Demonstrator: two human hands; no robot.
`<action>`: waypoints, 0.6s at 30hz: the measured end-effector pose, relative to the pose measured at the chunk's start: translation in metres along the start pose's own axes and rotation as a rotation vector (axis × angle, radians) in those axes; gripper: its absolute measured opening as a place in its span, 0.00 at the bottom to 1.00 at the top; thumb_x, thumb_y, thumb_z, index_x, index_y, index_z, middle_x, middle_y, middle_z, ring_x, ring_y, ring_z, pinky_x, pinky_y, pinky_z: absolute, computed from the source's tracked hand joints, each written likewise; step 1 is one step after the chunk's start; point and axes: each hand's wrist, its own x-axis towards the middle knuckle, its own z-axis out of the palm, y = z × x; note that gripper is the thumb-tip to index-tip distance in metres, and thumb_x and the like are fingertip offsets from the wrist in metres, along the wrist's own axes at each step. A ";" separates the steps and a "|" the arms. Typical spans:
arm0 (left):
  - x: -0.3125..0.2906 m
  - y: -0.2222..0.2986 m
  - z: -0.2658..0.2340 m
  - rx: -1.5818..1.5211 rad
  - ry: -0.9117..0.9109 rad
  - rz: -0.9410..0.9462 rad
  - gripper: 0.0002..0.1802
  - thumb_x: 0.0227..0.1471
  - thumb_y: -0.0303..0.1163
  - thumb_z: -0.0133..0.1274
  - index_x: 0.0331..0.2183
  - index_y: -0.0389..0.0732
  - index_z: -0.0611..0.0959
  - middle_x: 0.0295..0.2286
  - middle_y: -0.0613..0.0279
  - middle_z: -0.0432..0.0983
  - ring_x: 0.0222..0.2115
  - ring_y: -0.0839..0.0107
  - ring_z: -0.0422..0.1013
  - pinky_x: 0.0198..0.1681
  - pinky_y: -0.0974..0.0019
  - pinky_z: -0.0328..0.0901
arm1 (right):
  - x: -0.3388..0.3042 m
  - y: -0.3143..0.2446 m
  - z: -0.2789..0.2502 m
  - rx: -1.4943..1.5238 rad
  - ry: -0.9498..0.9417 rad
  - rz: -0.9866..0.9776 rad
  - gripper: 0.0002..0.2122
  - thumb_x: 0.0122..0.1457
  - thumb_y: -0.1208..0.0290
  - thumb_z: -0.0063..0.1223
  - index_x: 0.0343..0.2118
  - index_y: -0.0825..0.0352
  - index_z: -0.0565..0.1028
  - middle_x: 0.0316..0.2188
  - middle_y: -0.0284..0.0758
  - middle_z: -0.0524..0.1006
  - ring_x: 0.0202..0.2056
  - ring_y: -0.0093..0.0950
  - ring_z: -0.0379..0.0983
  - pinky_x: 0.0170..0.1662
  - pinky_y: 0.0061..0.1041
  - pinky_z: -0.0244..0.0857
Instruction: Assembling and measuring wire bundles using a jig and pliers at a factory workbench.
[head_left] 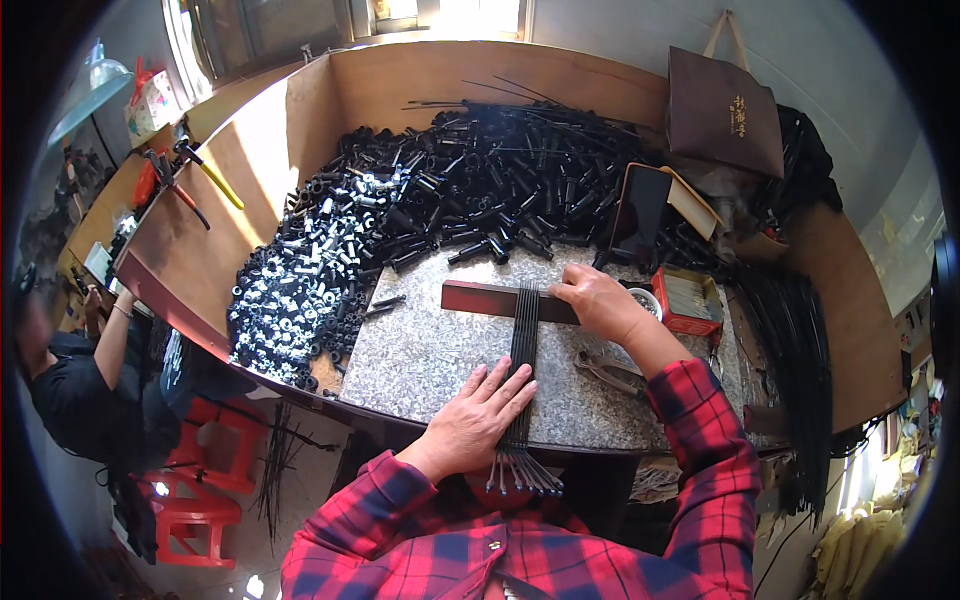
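Note:
A row of thin black rods (523, 345) lies side by side on the speckled grey board (410, 350). Their near ends fan out past the board's front edge and carry small shiny tips. My left hand (483, 412) rests flat on the rods near that edge, fingers stretched out. Crosswise under the rods' far ends runs a dark reddish-brown bar (475, 298). My right hand (602, 303) is closed on the bar's right end; its fingertips are partly hidden. A pair of pliers (608, 372) lies just below my right wrist.
Behind the board is a big heap of black tubular parts (480, 180), sunlit at left. A phone (640, 210), a red box (688, 300) and a hanging bundle of black rods (790, 350) are at right. Wooden walls (450, 70) surround the bench. Another person (80, 380) sits at far left.

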 end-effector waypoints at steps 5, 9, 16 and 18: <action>0.002 0.002 0.003 -0.031 0.021 0.003 0.42 0.41 0.34 0.53 0.59 0.38 0.60 0.60 0.50 0.52 0.62 0.49 0.47 0.62 0.48 0.46 | 0.000 -0.001 0.010 -0.003 0.074 -0.018 0.11 0.48 0.79 0.48 0.36 0.67 0.75 0.33 0.40 0.71 0.40 0.37 0.70 0.43 0.32 0.67; 0.005 0.002 0.006 0.084 0.008 0.035 0.39 0.44 0.37 0.53 0.59 0.42 0.62 0.60 0.50 0.53 0.61 0.48 0.48 0.62 0.48 0.46 | -0.006 -0.005 0.009 -0.017 0.203 -0.002 0.10 0.48 0.78 0.48 0.35 0.67 0.75 0.33 0.40 0.71 0.40 0.37 0.70 0.43 0.32 0.67; -0.002 -0.001 0.002 0.106 0.019 -0.004 0.34 0.46 0.29 0.46 0.58 0.43 0.64 0.59 0.50 0.55 0.61 0.48 0.51 0.62 0.48 0.47 | -0.072 0.033 -0.063 -0.084 0.358 0.350 0.05 0.51 0.75 0.53 0.30 0.67 0.77 0.31 0.41 0.74 0.34 0.40 0.73 0.37 0.33 0.67; 0.002 -0.001 0.007 0.112 0.041 0.030 0.33 0.47 0.28 0.44 0.58 0.43 0.64 0.59 0.51 0.55 0.60 0.48 0.51 0.62 0.48 0.47 | -0.119 0.058 -0.084 -0.166 0.279 0.619 0.06 0.51 0.73 0.52 0.28 0.69 0.77 0.30 0.42 0.75 0.34 0.42 0.73 0.37 0.35 0.68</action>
